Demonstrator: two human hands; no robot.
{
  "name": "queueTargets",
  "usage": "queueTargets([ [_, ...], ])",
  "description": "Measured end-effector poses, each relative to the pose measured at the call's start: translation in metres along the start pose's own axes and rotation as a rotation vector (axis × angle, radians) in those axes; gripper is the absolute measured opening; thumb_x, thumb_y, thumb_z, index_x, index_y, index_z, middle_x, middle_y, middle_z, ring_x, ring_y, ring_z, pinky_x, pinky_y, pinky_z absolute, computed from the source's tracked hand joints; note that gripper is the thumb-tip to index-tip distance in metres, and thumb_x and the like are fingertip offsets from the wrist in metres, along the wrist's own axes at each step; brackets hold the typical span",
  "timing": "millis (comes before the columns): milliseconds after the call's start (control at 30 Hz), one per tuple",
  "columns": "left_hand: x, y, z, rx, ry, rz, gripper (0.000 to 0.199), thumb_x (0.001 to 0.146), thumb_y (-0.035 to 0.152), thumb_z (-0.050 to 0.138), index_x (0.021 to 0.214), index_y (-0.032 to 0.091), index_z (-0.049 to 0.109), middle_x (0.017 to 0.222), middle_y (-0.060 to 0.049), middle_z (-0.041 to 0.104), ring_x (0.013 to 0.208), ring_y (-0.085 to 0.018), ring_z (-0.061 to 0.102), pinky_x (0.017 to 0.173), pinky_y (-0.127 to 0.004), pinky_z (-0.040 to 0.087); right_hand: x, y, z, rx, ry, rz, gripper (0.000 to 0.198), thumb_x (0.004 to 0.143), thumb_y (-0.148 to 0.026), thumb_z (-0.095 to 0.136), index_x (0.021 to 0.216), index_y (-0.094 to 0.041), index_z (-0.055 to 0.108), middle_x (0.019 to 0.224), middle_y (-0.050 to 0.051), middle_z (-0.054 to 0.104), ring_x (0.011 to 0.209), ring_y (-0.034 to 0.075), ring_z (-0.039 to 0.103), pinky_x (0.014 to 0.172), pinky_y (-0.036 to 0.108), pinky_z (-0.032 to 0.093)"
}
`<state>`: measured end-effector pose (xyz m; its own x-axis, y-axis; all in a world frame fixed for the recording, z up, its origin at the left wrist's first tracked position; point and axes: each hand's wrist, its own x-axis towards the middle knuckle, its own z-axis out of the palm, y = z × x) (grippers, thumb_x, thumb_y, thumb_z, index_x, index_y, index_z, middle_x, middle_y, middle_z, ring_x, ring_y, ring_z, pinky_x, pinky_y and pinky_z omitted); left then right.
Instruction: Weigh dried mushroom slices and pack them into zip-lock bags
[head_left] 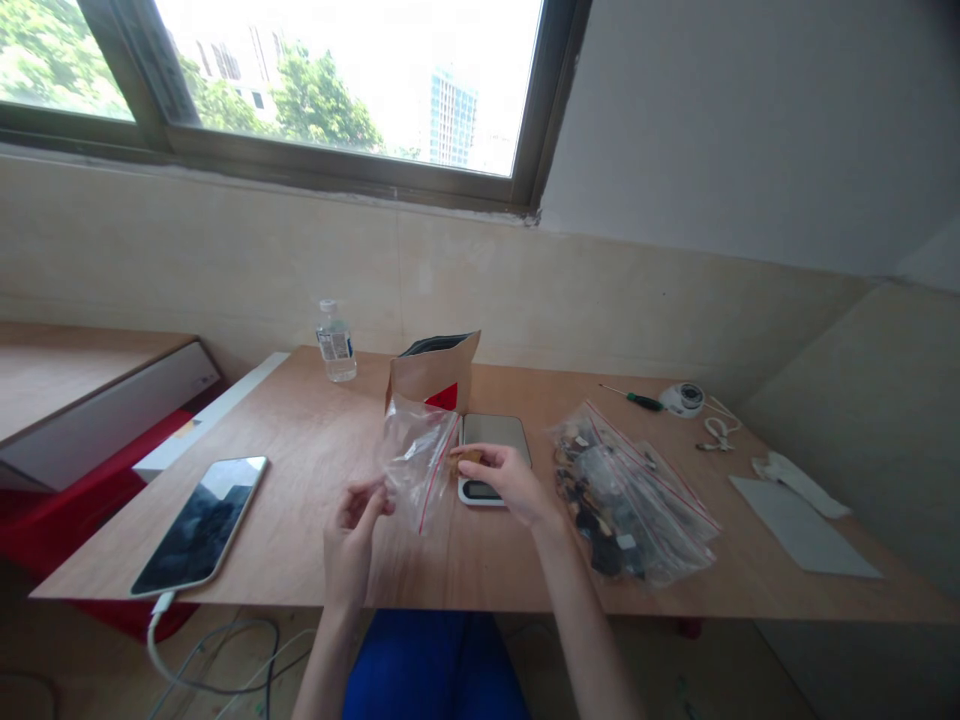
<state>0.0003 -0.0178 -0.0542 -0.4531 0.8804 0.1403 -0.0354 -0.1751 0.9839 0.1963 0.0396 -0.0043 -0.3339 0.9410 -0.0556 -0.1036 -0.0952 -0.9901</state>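
Observation:
My left hand (358,512) is closed on the lower left edge of a clear zip bag (412,465) with a red seal line. The bag looks almost see-through, tilted above the table. A small orange-brown piece (455,462) is pinched in my right hand (501,478), close to the bag's red-lined edge; what exactly it is I cannot make out. Under the right hand lies a flat digital scale (501,432), its display partly covered by my fingers. Behind the bag stands an open brown paper pouch (420,378) with a red mark.
To the right lie several filled zip bags (622,500) holding dark and brown pieces. A tablet (202,525) with a cable sits at the left; a water bottle (336,345) stands at the back. Farther right are a green-handled screwdriver (643,402), a white camera (682,400) and a white sheet (802,525).

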Motion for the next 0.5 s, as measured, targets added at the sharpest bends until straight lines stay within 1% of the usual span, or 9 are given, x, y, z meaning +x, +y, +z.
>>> queueTargets([
  [100, 0.003, -0.002, -0.007, -0.049, 0.132, 0.012, 0.023, 0.073, 0.034, 0.065, 0.087, 0.016, 0.063, 0.075, 0.000, 0.062, 0.066, -0.012, 0.055, 0.064, -0.024, 0.045, 0.007, -0.018, -0.009, 0.005, 0.084, -0.108, 0.033, 0.067, -0.034, 0.073, 0.095, -0.018, 0.072, 0.084, 0.004, 0.071, 0.074, 0.014, 0.062, 0.071, 0.027, 0.047],
  [200, 0.006, -0.003, -0.012, -0.123, 0.279, 0.016, 0.021, 0.072, 0.032, 0.065, 0.086, 0.016, 0.061, 0.072, 0.002, 0.058, 0.062, -0.010, 0.053, 0.060, -0.023, 0.043, 0.022, -0.047, -0.010, -0.046, 0.218, -0.323, 0.030, 0.070, -0.034, 0.070, 0.096, -0.018, 0.071, 0.090, 0.005, 0.071, 0.080, 0.015, 0.063, 0.077, 0.028, 0.048],
  [267, 0.007, -0.004, -0.015, -0.174, 0.348, 0.017, 0.019, 0.070, 0.031, 0.065, 0.082, 0.016, 0.060, 0.070, 0.002, 0.056, 0.060, -0.010, 0.051, 0.058, -0.022, 0.042, 0.036, -0.070, -0.005, -0.118, 0.286, -0.478, 0.028, 0.074, -0.034, 0.066, 0.097, -0.018, 0.070, 0.095, 0.004, 0.071, 0.084, 0.016, 0.063, 0.079, 0.028, 0.048],
  [333, 0.009, -0.003, -0.016, -0.218, 0.394, 0.005, 0.019, 0.068, 0.030, 0.065, 0.081, 0.016, 0.059, 0.070, 0.003, 0.056, 0.060, -0.009, 0.051, 0.056, -0.021, 0.041, 0.052, -0.089, 0.001, -0.203, 0.294, -0.609, 0.026, 0.076, -0.033, 0.063, 0.097, -0.018, 0.069, 0.097, 0.004, 0.070, 0.087, 0.016, 0.062, 0.080, 0.027, 0.048],
  [400, 0.011, -0.003, -0.017, -0.251, 0.418, -0.017, 0.019, 0.066, 0.028, 0.066, 0.080, 0.016, 0.060, 0.071, 0.003, 0.056, 0.060, -0.008, 0.051, 0.055, -0.019, 0.041, 0.071, -0.101, 0.006, -0.298, 0.257, -0.702, 0.023, 0.078, -0.031, 0.061, 0.096, -0.018, 0.068, 0.097, 0.004, 0.070, 0.088, 0.015, 0.062, 0.079, 0.026, 0.048],
  [500, 0.013, -0.003, -0.019, -0.261, 0.429, -0.037, 0.020, 0.065, 0.028, 0.066, 0.080, 0.016, 0.060, 0.075, 0.002, 0.058, 0.061, -0.008, 0.051, 0.055, -0.018, 0.041, 0.096, -0.102, 0.010, -0.481, 0.184, -0.766, 0.018, 0.080, -0.027, 0.058, 0.091, -0.017, 0.068, 0.094, 0.005, 0.069, 0.085, 0.015, 0.062, 0.076, 0.025, 0.048],
])
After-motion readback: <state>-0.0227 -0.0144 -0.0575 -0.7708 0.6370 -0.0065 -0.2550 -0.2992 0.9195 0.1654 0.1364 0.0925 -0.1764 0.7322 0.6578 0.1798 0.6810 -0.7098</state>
